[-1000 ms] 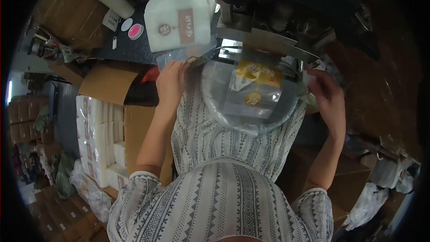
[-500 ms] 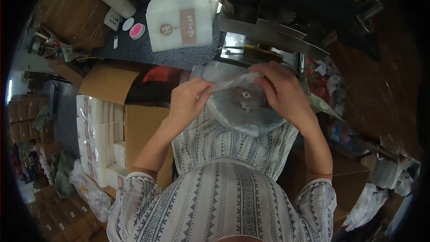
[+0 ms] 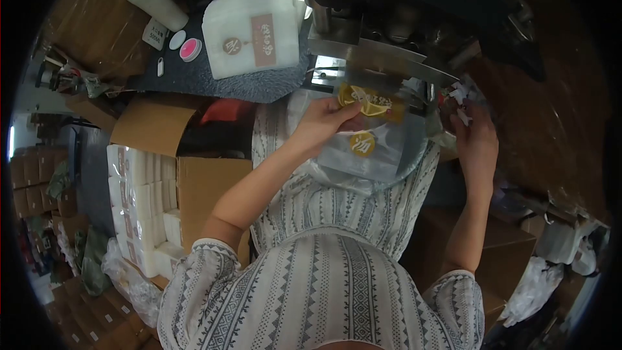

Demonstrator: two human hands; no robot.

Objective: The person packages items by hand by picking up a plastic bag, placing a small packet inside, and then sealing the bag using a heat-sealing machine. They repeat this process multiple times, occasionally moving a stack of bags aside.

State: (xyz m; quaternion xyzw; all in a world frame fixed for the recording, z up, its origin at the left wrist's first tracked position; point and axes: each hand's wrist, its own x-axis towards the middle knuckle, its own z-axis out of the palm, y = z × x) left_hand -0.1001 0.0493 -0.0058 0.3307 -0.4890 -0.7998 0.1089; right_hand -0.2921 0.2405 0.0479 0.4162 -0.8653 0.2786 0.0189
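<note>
My left hand (image 3: 330, 123) is closed on a clear plastic bag (image 3: 382, 159) printed with gold lettering and a round gold emblem. Thumb and fingers pinch it near its upper part. The bag lies over a round, clear plastic-lined container (image 3: 411, 172) on my lap. Off to the right, my right hand (image 3: 478, 146) has its fingertips closed around a small white plastic piece (image 3: 462, 116), among similar white pieces beside the machine. Part of that piece is hidden by the fingers.
A dark machine with a metal front (image 3: 408, 61) stands just ahead. A white stack with a brownish label (image 3: 243, 42) rests on the grey fluffy mat (image 3: 259, 87). To the left, an open cardboard box (image 3: 214, 188) holds white packs (image 3: 139, 201). Another carton (image 3: 499, 246) sits at right.
My right hand has left the clear plastic and moved right to the small white pieces. My left hand has shifted right and up; the gold-printed bag now shows under it.
</note>
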